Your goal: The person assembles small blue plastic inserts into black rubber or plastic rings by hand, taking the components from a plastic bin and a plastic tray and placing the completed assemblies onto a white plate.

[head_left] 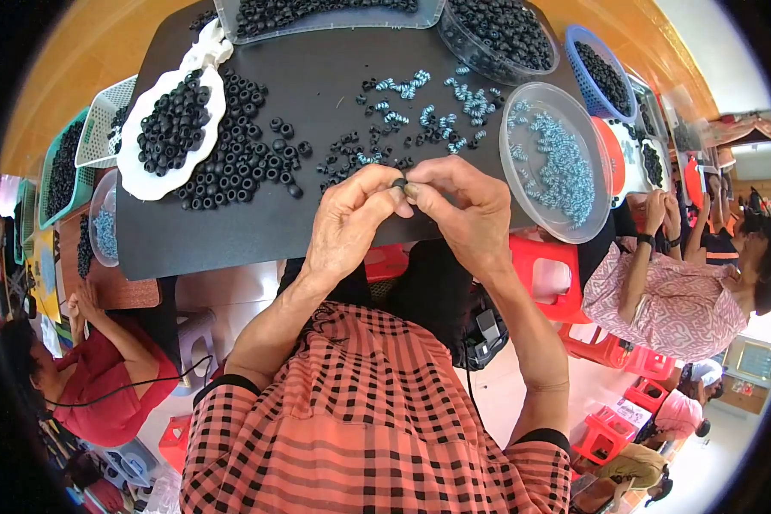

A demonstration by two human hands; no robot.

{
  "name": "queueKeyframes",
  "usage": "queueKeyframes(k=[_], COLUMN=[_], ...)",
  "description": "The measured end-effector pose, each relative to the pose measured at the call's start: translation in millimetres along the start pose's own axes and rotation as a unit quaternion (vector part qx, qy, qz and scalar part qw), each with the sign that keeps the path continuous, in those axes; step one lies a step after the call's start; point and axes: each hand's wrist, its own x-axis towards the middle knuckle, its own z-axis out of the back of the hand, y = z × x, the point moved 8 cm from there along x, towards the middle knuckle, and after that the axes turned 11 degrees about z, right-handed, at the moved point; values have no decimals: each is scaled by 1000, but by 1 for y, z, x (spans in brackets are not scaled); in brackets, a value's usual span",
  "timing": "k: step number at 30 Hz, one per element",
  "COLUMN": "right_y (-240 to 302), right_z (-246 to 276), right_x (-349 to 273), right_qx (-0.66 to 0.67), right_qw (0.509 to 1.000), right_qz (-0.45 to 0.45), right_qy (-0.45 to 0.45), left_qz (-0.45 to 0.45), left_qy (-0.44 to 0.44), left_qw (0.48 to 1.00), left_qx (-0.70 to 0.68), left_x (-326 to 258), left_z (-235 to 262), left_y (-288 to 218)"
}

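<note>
Over the near edge of the dark table (231,244), both my hands meet fingertip to fingertip. My left hand (351,214) and my right hand (467,210) are closed in pinches around a small round black part (399,183); fingers cover much of it. Just beyond lie loose small black pieces (338,158) and scattered bluish coil springs (475,104). To the left spreads a heap of black hollow caps (231,176), beside a white scalloped plate (133,176) piled with similar caps. A round clear dish (522,193) of springs stands to the right.
Along the far edge stand a clear tray (334,26) and a round clear tub (497,70) of black parts. A blue basket (581,94) is at the far right, green baskets (84,184) at the left. Red stools (544,278) and people at other tables surround me.
</note>
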Motion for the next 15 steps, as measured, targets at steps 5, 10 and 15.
queueKeyframes(k=[5, 10, 15], right_y=[-2, -8, 4], right_z=[-4, -8, 8], right_x=[-4, 0, 38], right_qx=[40, 68, -223], right_qw=[999, 997, 971], right_qz=[25, 22, 74], right_qy=[-26, -27, 35], left_qz=[10, 26, 23], left_qy=[17, 32, 24], left_qw=[1000, 998, 990], left_qx=[-12, -43, -136], left_x=[0, 1, 1], left_z=[1, 2, 5], left_y=[1, 1, 5])
